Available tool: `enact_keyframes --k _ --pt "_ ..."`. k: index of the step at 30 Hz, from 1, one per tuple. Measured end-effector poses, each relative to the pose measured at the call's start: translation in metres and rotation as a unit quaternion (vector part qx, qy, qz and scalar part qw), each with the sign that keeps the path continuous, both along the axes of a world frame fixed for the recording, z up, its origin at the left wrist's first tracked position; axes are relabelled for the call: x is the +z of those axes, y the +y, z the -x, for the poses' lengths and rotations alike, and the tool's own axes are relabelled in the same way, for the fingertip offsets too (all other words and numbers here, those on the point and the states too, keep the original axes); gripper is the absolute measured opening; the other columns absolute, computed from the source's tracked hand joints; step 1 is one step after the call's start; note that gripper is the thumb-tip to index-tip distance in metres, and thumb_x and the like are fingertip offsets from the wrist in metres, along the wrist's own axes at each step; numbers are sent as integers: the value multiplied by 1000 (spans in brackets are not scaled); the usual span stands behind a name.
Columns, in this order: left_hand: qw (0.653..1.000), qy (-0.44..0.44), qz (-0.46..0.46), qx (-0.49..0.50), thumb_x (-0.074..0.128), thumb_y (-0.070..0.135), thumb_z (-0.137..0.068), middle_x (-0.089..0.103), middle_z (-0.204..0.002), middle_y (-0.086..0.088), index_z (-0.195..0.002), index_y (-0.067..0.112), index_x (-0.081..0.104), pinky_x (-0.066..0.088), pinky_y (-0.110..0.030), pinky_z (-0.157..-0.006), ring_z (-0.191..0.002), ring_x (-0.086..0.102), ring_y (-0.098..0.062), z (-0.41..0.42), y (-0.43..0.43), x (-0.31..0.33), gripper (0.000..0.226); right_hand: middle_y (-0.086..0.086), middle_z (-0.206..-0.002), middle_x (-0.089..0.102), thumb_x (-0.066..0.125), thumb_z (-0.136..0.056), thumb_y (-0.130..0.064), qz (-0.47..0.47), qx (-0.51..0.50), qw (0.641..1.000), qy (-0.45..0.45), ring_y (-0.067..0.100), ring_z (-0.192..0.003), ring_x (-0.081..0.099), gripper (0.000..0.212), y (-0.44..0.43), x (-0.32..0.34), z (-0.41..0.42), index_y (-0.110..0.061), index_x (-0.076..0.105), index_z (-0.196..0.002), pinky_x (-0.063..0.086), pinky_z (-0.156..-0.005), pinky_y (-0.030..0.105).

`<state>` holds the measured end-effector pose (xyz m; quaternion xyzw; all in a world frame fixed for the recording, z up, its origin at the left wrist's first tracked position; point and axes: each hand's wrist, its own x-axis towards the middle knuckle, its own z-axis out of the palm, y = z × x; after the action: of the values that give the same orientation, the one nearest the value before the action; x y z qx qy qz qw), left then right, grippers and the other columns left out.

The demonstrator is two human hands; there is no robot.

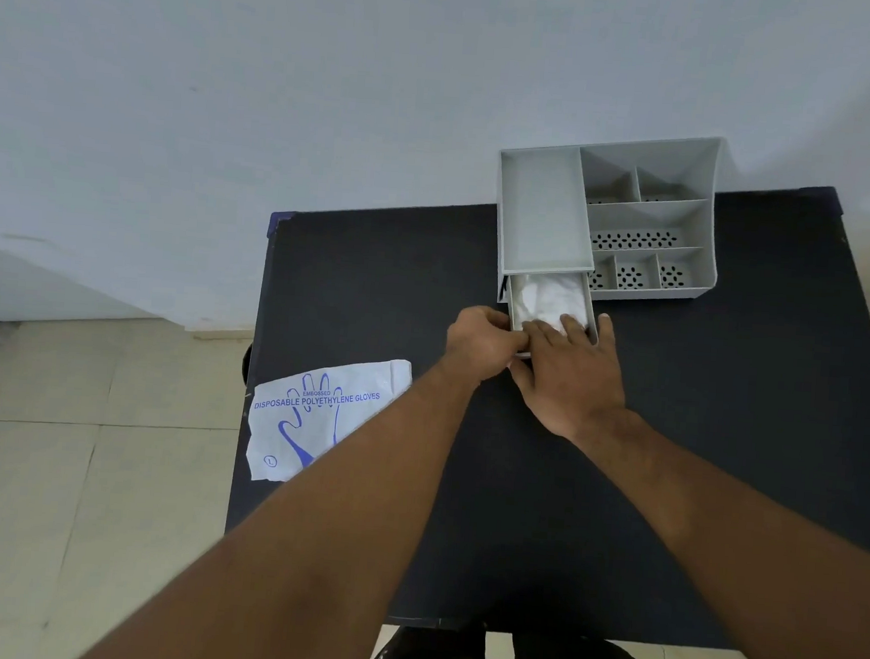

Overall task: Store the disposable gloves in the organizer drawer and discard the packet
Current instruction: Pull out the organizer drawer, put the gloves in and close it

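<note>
gloves (548, 298) are in the open organizer drawer (592, 309), right hand (569, 372) flat and open pressing them, left hand (481, 340) pinching the drawer front, but bunched plastic could jam it shutting, packet (313, 418) sits on tabletop (723, 452)

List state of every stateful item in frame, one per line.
drawer: pulled open, gloves inside.
gloves: bunched in the drawer.
packet: flat on the table edge, partly overhanging, not discarded.
organizer: upright at the table's far edge, top compartments look empty.
left hand: at the drawer's front left corner.
right hand: fingers reaching into the drawer over the gloves.
</note>
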<state>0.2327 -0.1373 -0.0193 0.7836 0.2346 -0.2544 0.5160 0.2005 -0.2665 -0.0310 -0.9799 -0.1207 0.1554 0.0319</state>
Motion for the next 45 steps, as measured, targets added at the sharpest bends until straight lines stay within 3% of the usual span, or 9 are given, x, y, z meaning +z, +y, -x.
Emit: enact_keyframes --k 3,7,16,21,26,31,35,38,45 --pt "998 -27 -61 -6 73 14 -84 59 -76 5 -79 19 58 52 -20 -60 -68 59 -8 -2 -4 -3 16 -5 -150 50 29 -99 -54 2 4 1000 10 26 -147 30 59 -1 0 -2 -21 42 -146 6 -119 60" --pt "991 -44 -124 -2 70 19 -84 62 -81 1 -90 10 63 54 -27 -61 -77 65 -19 -5 -11 -4 12 0 -148 52 34 -97 -57 -9 -10 1000 -25 25 -142 39 59 -4 2 -3 -21 49 -141 9 -119 58" --pt "983 26 -178 -21 62 42 -85 70 -89 -5 -99 14 63 50 -29 -55 -78 69 -25 -11 -18 -3 32 8 -149 48 33 -98 -56 -8 -7 1000 -8 28 -139 43 65 -5 1 -6 -21 31 -152 4 -119 59" --pt "992 73 -98 -28 58 42 -89 75 -79 -6 -100 11 60 45 -23 -47 -55 73 -21 -15 -15 3 33 6 -150 48 30 -99 -56 -8 6 1000 5 25 -140 43 61 -8 4 -16 -22 34 -149 2 -119 58" --pt "997 70 18 16 57 29 -88 78 -89 -4 -101 19 59 43 -26 -56 -70 76 -18 -13 -4 4 17 3 -141 57 38 -99 -52 -33 -18 999 -28 24 -139 44 51 -8 4 -23 -21 51 -138 8 -119 56" --pt "998 33 45 41 67 36 -91 75 -103 -2 -129 16 57 40 -18 -49 -79 67 -9 -10 1 -1 45 2 -105 74 65 -90 -20 -66 -35 986 -149 26 -105 66 22 -19 -5 -20 -20 73 -111 29 -111 54" --pt "998 -6 47 39 76 46 -82 72 -113 -3 -133 15 57 55 -27 -77 -101 68 -16 -8 2 -10 62 4 -103 72 70 -85 -14 -97 -44 970 -219 29 -99 63 21 -22 -9 -22 -17 76 -105 40 -98 48" --pt "999 -31 10 21 78 46 -79 70 -118 -2 -130 16 60 55 -33 -91 -104 67 -19 -10 1 -11 61 8 -114 65 69 -87 -17 -110 -66 963 -237 31 -108 59 29 -19 -4 -26 -21 71 -115 41 -99 47" --pt "953 -145 -262 -44 73 42 -86 62 -103 0 -110 23 48 55 -38 -71 -91 62 -20 -17 -8 3 38 12 -143 50 70 -86 -20 -100 -89 973 -190 33 -132 48 58 -19 3 -44 -24 51 -140 40 -105 51"
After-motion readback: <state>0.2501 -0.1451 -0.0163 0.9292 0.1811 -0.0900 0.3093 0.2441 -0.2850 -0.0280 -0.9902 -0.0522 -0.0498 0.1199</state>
